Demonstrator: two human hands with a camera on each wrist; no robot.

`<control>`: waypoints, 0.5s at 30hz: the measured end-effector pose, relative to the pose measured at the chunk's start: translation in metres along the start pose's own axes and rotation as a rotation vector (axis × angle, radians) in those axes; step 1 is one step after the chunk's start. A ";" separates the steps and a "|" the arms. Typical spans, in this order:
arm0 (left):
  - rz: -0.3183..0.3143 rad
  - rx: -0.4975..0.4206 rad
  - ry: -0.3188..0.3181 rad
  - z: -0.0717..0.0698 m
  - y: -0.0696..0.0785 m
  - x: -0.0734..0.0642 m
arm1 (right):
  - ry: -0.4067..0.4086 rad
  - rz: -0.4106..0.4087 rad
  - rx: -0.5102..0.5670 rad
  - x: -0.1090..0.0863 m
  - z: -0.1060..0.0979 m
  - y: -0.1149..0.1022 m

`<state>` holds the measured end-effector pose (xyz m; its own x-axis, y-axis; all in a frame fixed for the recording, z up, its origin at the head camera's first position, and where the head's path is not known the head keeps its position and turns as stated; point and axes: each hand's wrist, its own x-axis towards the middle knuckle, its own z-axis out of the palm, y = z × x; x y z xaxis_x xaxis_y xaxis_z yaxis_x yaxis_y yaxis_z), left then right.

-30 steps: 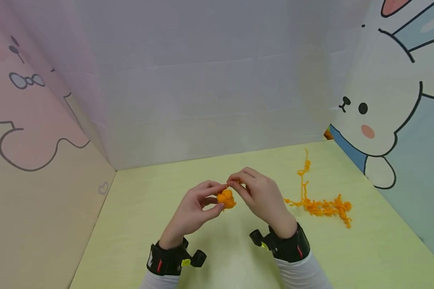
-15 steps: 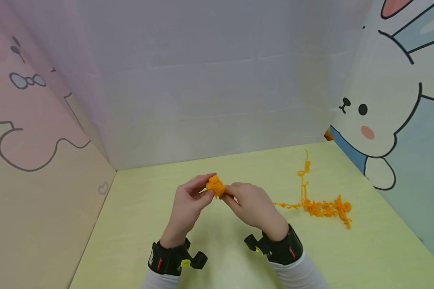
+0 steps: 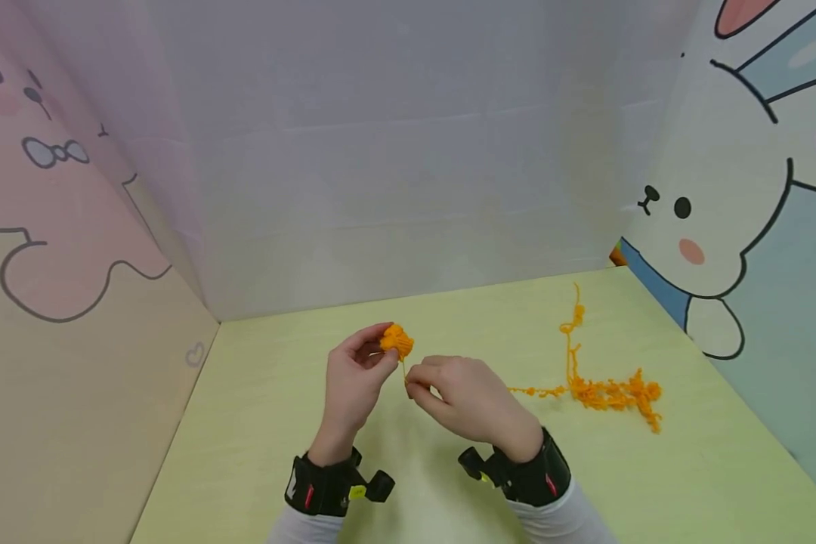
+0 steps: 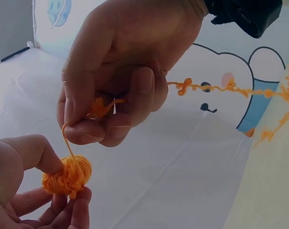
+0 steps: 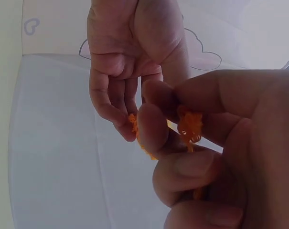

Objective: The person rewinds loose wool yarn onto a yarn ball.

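A small ball of orange yarn point(image 3: 397, 341) is pinched between the thumb and fingers of my left hand point(image 3: 353, 385), held above the table. In the left wrist view the wound strands of the ball point(image 4: 68, 175) show clearly. One strand point(image 4: 66, 138) runs from it up to my right hand point(image 3: 465, 397), whose thumb and fingertips pinch the yarn. A knotted bit of yarn point(image 5: 189, 125) sits within the right fingers. From that hand the knotted strand point(image 3: 537, 391) continues right toward a tangled heap of yarn point(image 3: 612, 391).
The pale yellow-green table point(image 3: 258, 453) carries the tangled heap on its right side, with a loose strand point(image 3: 570, 340) reaching toward the back. Light walls point(image 3: 408, 166) with cartoon animals enclose the back and both sides.
The ball has moved left and a little up with my left hand. My right hand has gone from above the ball to below and right of it, strand stretched between them.
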<state>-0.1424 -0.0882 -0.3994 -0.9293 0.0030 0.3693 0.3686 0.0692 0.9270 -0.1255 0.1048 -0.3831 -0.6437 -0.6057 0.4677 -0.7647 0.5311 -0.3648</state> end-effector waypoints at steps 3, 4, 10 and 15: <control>-0.004 0.014 0.006 0.001 0.000 0.000 | 0.007 -0.019 0.002 0.000 0.000 0.001; -0.002 0.019 0.006 0.001 0.000 0.000 | 0.016 -0.027 0.001 0.000 0.000 0.001; 0.063 0.123 -0.079 0.002 0.000 -0.002 | 0.175 -0.022 -0.056 0.001 -0.002 0.005; 0.099 0.148 -0.210 0.004 0.006 -0.004 | 0.306 0.042 -0.074 0.001 -0.007 0.011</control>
<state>-0.1368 -0.0834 -0.3960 -0.8791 0.2226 0.4215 0.4647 0.2029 0.8619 -0.1341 0.1142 -0.3812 -0.6279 -0.3822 0.6780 -0.7264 0.6005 -0.3343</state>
